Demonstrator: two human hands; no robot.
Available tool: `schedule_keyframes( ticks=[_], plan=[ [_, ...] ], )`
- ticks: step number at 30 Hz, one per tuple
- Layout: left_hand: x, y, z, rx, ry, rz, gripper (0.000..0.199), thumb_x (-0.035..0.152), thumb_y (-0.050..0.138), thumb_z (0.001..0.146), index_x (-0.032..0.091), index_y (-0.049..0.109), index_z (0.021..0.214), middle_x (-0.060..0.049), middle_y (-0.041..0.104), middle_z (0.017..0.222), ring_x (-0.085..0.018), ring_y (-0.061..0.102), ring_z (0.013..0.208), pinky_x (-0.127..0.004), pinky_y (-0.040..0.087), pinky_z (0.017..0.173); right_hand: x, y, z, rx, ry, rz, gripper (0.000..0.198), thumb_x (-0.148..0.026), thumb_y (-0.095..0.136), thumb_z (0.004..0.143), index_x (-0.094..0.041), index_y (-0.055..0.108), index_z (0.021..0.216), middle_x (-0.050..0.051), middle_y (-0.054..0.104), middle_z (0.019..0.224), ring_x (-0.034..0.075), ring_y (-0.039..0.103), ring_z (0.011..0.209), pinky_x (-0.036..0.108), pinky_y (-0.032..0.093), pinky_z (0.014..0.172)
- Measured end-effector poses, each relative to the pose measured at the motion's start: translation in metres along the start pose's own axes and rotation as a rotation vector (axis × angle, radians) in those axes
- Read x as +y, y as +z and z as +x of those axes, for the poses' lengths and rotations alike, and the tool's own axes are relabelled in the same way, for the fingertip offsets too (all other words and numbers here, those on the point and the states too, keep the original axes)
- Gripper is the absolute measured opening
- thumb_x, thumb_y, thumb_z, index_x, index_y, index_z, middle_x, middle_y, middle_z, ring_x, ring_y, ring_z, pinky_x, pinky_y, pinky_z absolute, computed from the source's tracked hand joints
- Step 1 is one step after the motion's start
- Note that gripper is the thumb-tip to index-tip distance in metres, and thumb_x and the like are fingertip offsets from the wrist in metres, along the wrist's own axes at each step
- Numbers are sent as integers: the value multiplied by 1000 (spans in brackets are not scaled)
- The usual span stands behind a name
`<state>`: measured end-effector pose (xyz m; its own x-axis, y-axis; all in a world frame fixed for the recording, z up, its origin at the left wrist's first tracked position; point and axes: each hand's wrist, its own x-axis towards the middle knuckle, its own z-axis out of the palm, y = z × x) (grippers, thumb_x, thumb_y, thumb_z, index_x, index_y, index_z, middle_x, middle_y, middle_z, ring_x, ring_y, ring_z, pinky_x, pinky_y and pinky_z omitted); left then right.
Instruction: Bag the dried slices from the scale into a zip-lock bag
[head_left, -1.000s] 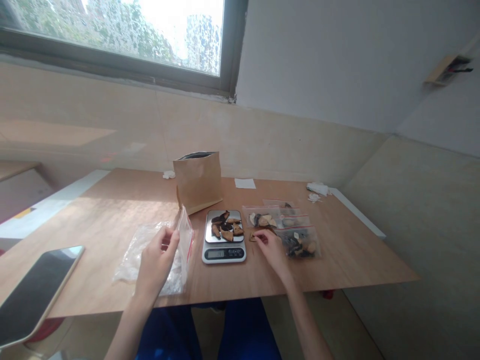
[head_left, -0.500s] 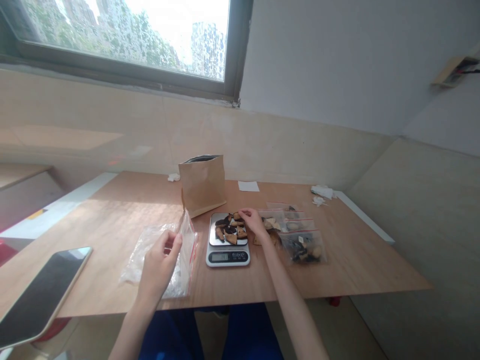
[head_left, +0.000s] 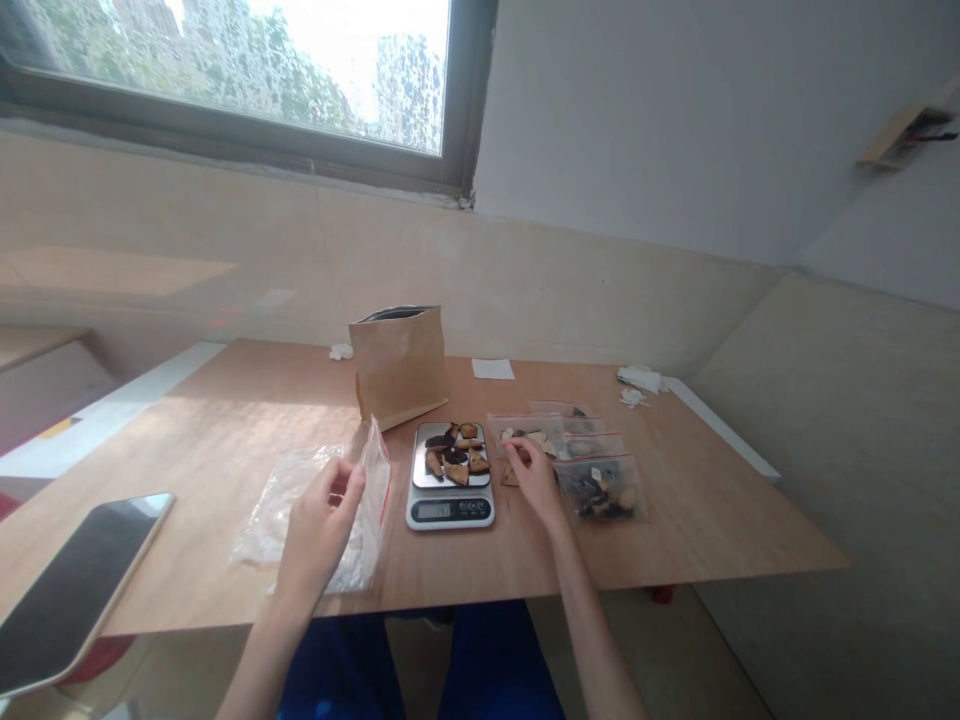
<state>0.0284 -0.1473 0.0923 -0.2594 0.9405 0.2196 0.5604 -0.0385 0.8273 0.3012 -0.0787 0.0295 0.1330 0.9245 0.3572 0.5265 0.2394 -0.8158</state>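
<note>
A kitchen scale with a lit display carries several dried brown slices with dark rims. At the left, my left hand is closed, thumb and fingers pinching the raised edge of a clear zip bag, whose red-lined mouth stands up. Right of the scale hovers my right hand, its fingers loosely bent and apart, with nothing visible between them. It is nearest to a loose slice on the table, partly covered by the hand, and a zip bag of pale slices.
A brown paper pouch stands open behind the scale. More filled zip bags lie at the right. A phone is at the left front edge. White paper and crumpled tissue lie along the back of the wooden table.
My right hand has drawn back from the slices on the scale and moved right, toward the bags. My left hand stays at the clear bag. The view has shifted slightly.
</note>
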Motion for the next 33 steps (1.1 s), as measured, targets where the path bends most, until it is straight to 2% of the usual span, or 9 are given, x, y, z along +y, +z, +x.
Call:
schedule_keyframes(
  ticks=[8, 13, 17, 22, 24, 26, 28, 31, 33],
  plan=[
    [5, 7, 0, -26, -5, -24, 33, 51, 43, 79, 21, 48, 65, 1, 57, 62, -15, 54, 57, -25, 41, 56, 17, -16, -57, 109, 144, 38, 32, -43, 44, 83, -16, 61, 84, 11, 66, 88, 22, 59, 79, 32, 45, 71],
    [8, 9, -1, -37, 18, -32, 34, 52, 42, 79, 21, 48, 64, 1, 57, 61, -15, 53, 57, -25, 41, 56, -3, -12, -60, 83, 164, 105, 32, -45, 44, 83, -17, 62, 85, 10, 66, 90, 21, 59, 79, 29, 45, 68],
    [13, 10, -2, -76, 50, -23, 34, 52, 41, 80, 21, 46, 66, 1, 56, 63, -16, 54, 61, -25, 42, 57, -45, -5, -48, -101, 120, 269, 33, -44, 43, 86, -18, 62, 89, 7, 65, 88, 18, 59, 80, 26, 44, 67],
    [21, 19, -5, -143, 140, -43, 30, 47, 40, 82, 22, 44, 66, 1, 55, 64, -15, 54, 61, -25, 43, 57, -104, 13, -34, -496, 66, 329, 33, -46, 41, 88, -18, 58, 93, 1, 61, 79, 13, 56, 71, 22, 40, 60],
    [23, 22, -6, -195, 182, -77, 28, 45, 40, 82, 22, 44, 67, 1, 55, 64, -15, 54, 61, -25, 43, 56, -117, 22, -29, -557, 14, 283, 30, -45, 44, 87, -18, 58, 85, -1, 59, 75, 11, 53, 67, 21, 38, 60],
    [23, 22, -8, -219, 196, -101, 26, 44, 40, 83, 22, 44, 68, 2, 54, 64, -14, 54, 60, -24, 42, 55, -118, 30, -23, -555, -28, 229, 28, -41, 45, 87, -17, 56, 75, -2, 56, 69, 10, 49, 63, 21, 35, 59],
    [22, 20, -7, -156, 176, -96, 26, 42, 41, 83, 22, 43, 67, 2, 53, 62, -13, 53, 58, -24, 41, 55, -110, 36, -16, -507, -11, 179, 29, -37, 43, 87, -17, 52, 68, -3, 53, 63, 9, 46, 59, 21, 33, 57],
    [20, 12, -4, 29, 104, -90, 27, 42, 40, 84, 21, 43, 67, 3, 51, 60, -13, 53, 58, -24, 41, 58, -95, 36, -9, -400, 81, 109, 30, -36, 42, 86, -17, 49, 64, -4, 49, 58, 10, 45, 56, 21, 32, 55],
    [20, 7, 0, 93, 78, -104, 27, 41, 41, 83, 21, 44, 67, 3, 51, 60, -13, 53, 60, -24, 41, 59, -91, 31, -9, -394, 74, 94, 31, -39, 43, 86, -17, 50, 66, -3, 51, 60, 10, 46, 58, 21, 33, 55]
  ],
)
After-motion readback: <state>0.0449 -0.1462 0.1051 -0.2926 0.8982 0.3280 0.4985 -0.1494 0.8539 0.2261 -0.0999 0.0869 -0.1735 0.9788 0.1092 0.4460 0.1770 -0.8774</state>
